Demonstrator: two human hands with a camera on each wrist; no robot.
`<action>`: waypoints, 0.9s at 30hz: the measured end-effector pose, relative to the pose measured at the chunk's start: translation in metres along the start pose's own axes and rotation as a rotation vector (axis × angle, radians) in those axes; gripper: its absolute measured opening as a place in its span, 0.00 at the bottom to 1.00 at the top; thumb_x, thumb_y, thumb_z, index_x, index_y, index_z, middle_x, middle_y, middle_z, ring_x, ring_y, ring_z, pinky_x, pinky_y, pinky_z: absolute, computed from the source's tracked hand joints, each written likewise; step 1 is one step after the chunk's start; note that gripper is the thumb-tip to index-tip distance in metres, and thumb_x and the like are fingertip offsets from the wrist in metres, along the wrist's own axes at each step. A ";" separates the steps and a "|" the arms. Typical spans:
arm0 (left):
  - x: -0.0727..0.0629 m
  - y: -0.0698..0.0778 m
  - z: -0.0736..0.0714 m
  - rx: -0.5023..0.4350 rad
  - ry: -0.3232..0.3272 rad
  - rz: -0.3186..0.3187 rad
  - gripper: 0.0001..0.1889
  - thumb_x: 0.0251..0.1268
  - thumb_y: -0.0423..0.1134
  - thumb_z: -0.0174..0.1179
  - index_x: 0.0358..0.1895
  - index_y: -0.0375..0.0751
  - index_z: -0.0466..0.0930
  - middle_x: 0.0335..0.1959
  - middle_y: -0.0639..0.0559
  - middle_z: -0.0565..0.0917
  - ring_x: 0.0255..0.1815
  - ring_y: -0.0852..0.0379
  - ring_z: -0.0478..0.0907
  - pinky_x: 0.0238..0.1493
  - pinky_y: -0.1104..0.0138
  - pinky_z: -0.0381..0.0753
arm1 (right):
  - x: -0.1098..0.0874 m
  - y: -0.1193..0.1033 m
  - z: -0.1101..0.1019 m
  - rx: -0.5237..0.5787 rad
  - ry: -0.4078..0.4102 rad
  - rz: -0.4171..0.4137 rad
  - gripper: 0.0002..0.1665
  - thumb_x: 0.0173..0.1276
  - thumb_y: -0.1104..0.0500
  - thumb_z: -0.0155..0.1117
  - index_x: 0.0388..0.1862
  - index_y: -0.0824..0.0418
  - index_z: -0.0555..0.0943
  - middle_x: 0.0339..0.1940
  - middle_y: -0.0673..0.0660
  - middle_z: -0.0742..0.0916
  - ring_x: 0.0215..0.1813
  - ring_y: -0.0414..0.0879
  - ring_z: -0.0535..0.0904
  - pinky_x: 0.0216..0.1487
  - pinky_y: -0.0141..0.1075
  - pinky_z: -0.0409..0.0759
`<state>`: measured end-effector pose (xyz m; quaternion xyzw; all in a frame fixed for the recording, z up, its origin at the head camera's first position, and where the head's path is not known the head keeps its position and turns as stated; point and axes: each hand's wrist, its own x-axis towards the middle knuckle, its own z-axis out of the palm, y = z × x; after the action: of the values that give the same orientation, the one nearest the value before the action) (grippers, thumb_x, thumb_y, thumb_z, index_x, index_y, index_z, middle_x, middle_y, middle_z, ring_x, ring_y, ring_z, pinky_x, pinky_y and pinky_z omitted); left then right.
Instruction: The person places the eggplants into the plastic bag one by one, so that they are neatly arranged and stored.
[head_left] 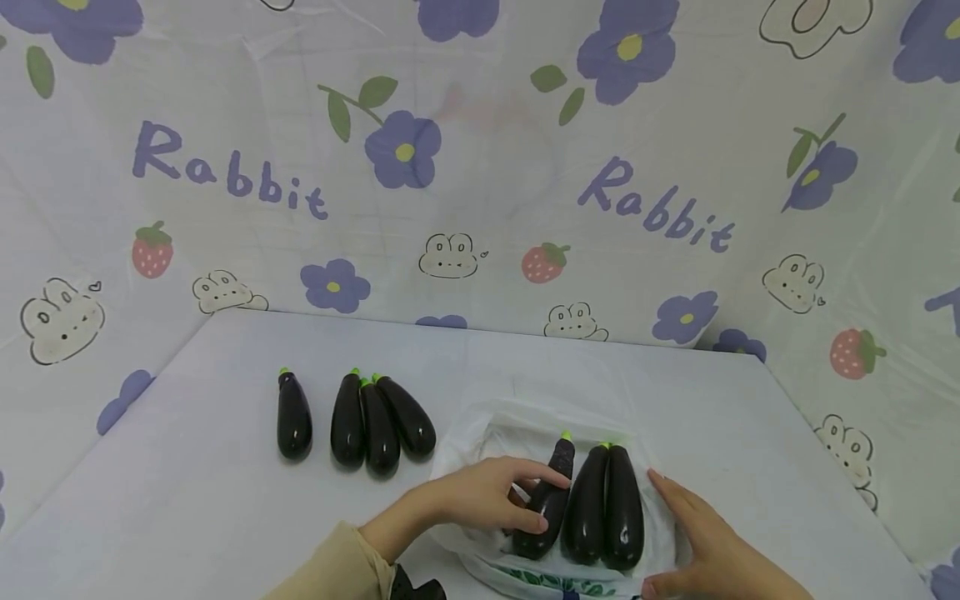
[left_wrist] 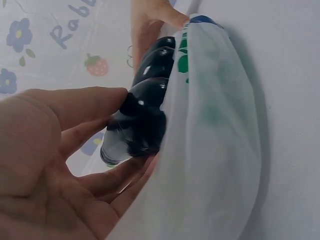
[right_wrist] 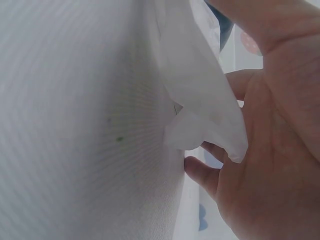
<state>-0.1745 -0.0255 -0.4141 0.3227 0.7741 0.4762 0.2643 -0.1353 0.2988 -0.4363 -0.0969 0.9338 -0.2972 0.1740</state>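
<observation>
On a white plastic bag [head_left: 663,533] with green leaf print lie three dark, glossy eggplants side by side. My left hand [head_left: 487,496] holds the leftmost eggplant [head_left: 553,503], thumb on its near side and fingers around the far side. The other two eggplants [head_left: 587,508] [head_left: 624,508] lie close together just to its right. Along the bag's right side is my right hand [head_left: 701,537], its fingers extended and its thumb at the lower edge. Loose plastic [right_wrist: 200,105] hangs by its palm in the right wrist view.
Further left on the white table [head_left: 187,500], three eggplants [head_left: 381,429] fan out with their green stems together. A single eggplant [head_left: 294,417] lies apart from them. Behind the table hangs a patterned cloth [head_left: 480,183] with flowers, rabbits and strawberries.
</observation>
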 end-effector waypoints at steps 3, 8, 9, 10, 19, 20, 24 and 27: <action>0.003 0.000 0.002 0.017 0.009 -0.002 0.26 0.65 0.36 0.66 0.66 0.52 0.75 0.64 0.54 0.73 0.50 0.61 0.80 0.46 0.68 0.78 | 0.001 0.000 0.001 -0.003 -0.005 0.017 0.80 0.33 0.39 0.85 0.80 0.58 0.49 0.75 0.70 0.58 0.72 0.71 0.54 0.60 0.70 0.59; 0.005 -0.001 0.004 0.016 0.016 0.009 0.26 0.65 0.36 0.66 0.66 0.53 0.75 0.63 0.54 0.74 0.46 0.64 0.81 0.42 0.69 0.78 | 0.003 0.002 0.001 0.006 -0.014 0.041 0.81 0.32 0.40 0.86 0.81 0.57 0.48 0.75 0.70 0.58 0.72 0.70 0.54 0.60 0.71 0.59; 0.006 -0.002 0.004 0.020 0.016 0.011 0.27 0.65 0.35 0.67 0.66 0.54 0.75 0.63 0.55 0.74 0.46 0.64 0.81 0.42 0.69 0.78 | 0.003 0.002 0.001 0.012 -0.017 0.047 0.81 0.32 0.39 0.86 0.81 0.57 0.48 0.75 0.70 0.58 0.72 0.70 0.53 0.60 0.71 0.58; 0.006 -0.002 0.004 0.023 0.016 0.012 0.27 0.65 0.35 0.67 0.66 0.54 0.75 0.63 0.55 0.74 0.46 0.63 0.81 0.42 0.69 0.78 | 0.003 0.002 0.001 0.015 -0.020 0.054 0.81 0.32 0.39 0.85 0.81 0.56 0.48 0.75 0.69 0.58 0.72 0.70 0.53 0.60 0.71 0.58; 0.010 -0.004 0.004 -0.004 -0.005 0.030 0.28 0.64 0.33 0.67 0.67 0.50 0.74 0.65 0.51 0.72 0.44 0.62 0.82 0.43 0.70 0.79 | 0.005 0.004 0.001 0.029 -0.036 0.083 0.82 0.32 0.37 0.85 0.81 0.56 0.47 0.76 0.69 0.57 0.72 0.71 0.52 0.60 0.72 0.57; 0.011 -0.005 0.004 -0.017 -0.008 0.038 0.29 0.64 0.32 0.67 0.68 0.48 0.73 0.65 0.50 0.72 0.43 0.62 0.82 0.42 0.70 0.79 | 0.005 0.004 0.001 0.026 -0.036 0.083 0.82 0.32 0.38 0.85 0.81 0.56 0.47 0.76 0.69 0.57 0.72 0.71 0.52 0.59 0.72 0.57; 0.011 -0.004 0.003 -0.050 -0.013 0.058 0.32 0.63 0.29 0.66 0.70 0.45 0.70 0.67 0.47 0.69 0.40 0.62 0.83 0.40 0.71 0.79 | 0.006 0.006 0.001 0.004 -0.024 0.041 0.80 0.34 0.40 0.85 0.81 0.58 0.47 0.75 0.70 0.58 0.71 0.71 0.53 0.59 0.71 0.58; 0.009 -0.003 0.002 -0.045 -0.015 0.037 0.32 0.63 0.31 0.67 0.71 0.49 0.70 0.69 0.51 0.68 0.41 0.63 0.83 0.39 0.70 0.79 | 0.006 0.006 0.001 0.002 -0.012 0.004 0.79 0.34 0.41 0.85 0.80 0.59 0.49 0.75 0.71 0.58 0.71 0.71 0.54 0.60 0.71 0.58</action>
<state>-0.1798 -0.0182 -0.4186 0.3346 0.7551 0.4957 0.2684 -0.1403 0.3017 -0.4427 -0.0968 0.9327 -0.2972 0.1801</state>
